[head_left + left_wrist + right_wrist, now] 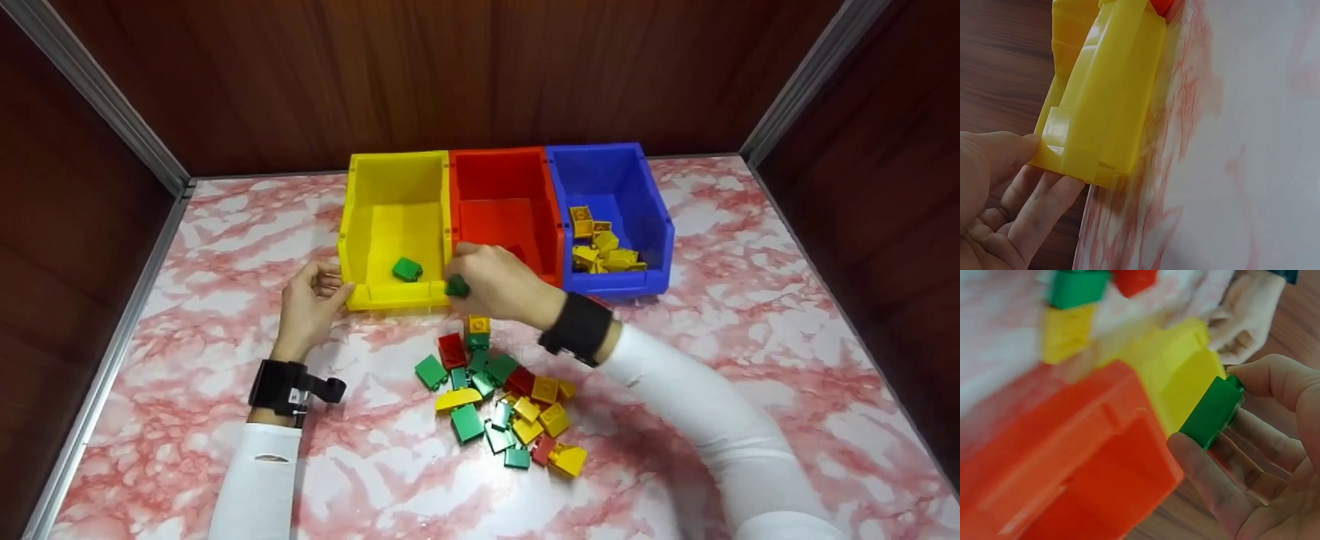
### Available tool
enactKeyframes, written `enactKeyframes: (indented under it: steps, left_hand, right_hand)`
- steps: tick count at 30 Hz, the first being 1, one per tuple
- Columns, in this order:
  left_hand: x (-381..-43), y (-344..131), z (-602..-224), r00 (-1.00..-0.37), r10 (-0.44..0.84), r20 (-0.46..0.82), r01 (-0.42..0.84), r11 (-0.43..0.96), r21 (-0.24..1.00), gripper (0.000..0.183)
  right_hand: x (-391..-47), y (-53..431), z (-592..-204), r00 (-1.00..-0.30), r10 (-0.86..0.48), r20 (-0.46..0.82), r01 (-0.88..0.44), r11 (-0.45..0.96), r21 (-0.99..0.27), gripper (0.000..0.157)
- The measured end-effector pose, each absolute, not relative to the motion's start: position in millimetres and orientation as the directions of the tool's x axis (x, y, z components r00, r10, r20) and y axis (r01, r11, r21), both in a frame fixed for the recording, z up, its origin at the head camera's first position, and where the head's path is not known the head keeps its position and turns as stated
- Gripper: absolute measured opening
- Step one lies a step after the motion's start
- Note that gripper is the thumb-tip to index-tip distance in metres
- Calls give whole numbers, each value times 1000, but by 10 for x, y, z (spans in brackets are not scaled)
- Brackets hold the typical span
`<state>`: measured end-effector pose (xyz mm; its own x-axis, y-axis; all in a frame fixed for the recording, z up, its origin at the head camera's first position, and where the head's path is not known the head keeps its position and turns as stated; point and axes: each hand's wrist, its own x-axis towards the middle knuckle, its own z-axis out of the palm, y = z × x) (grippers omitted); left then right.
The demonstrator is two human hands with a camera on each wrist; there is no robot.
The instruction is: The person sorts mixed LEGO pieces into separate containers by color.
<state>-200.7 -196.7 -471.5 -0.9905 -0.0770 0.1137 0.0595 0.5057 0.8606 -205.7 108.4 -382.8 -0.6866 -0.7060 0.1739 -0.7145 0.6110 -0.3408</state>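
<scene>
My right hand [499, 283] pinches a green toy brick [1210, 413] between thumb and fingertips, at the border of the yellow bin [394, 295] and the red bin [506, 202]. The left hand [309, 307] holds the yellow bin's front left corner, thumb and fingertips at its edge in the left wrist view. Inside the yellow bin lies one green brick [407, 269]. A heap of green, red and yellow bricks, among them a large green brick [466, 423] and a yellow rounded brick [457, 400], lies on the table in front of the bins.
The blue bin [619, 283], right of the red one, holds several yellow bricks [606, 241]. All three bins stand side by side on the red-and-white marbled table [360, 465]. Dark wood panels [420, 75] enclose the back and sides.
</scene>
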Motion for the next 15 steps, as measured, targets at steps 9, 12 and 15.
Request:
enactKeyframes:
  steps: [9, 12, 15]
  left_hand:
    - [-1986, -1967, -4706, -988, -96, 117, 53, 502, 863, 25]
    - [-1987, -1966, -4698, -988, -93, 127, 61, 516, 854, 25]
    - [-1990, -1968, -4696, -988, -87, 125, 61, 529, 846, 26]
  right_hand:
    - [-2368, 491, -3814, -690, -713, 126, -713, 642, -282, 24]
    - [-2477, 331, -3898, -702, -709, 75, -701, 667, -254, 25]
    - [-2552, 210, -3999, -712, -702, 11, -691, 697, -191, 23]
